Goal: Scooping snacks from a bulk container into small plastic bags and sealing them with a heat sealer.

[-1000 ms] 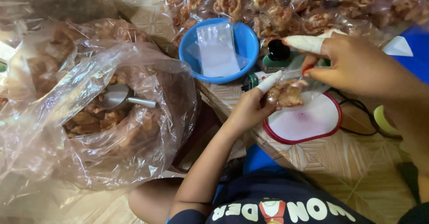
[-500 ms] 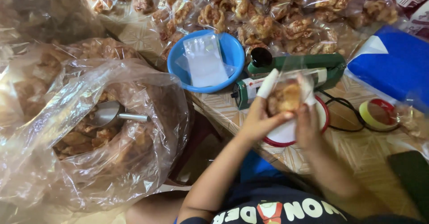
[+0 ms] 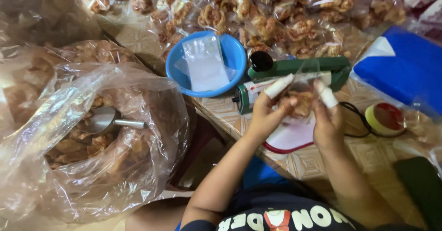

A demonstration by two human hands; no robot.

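Small clear plastic bag of brown fried snack pieces (image 3: 301, 99) held upright, long axis vertical, open mouth up, above the white red-rimmed plate (image 3: 294, 136). Clamped from both sides: left hand (image 3: 267, 109) and right hand (image 3: 327, 120), fingers closed on it. One blue plastic bowl (image 3: 230, 81), one green heat sealer (image 3: 299, 70) just behind. Table edge close below; little free room.

Home snack-packing spot: heat sealer (image 3: 294, 76) (green), packed snack bags (image 3: 276, 14).

One head-worn view, looking steeply down, close over the hands (image 3: 294, 113), table (image 3: 368, 157) ahead
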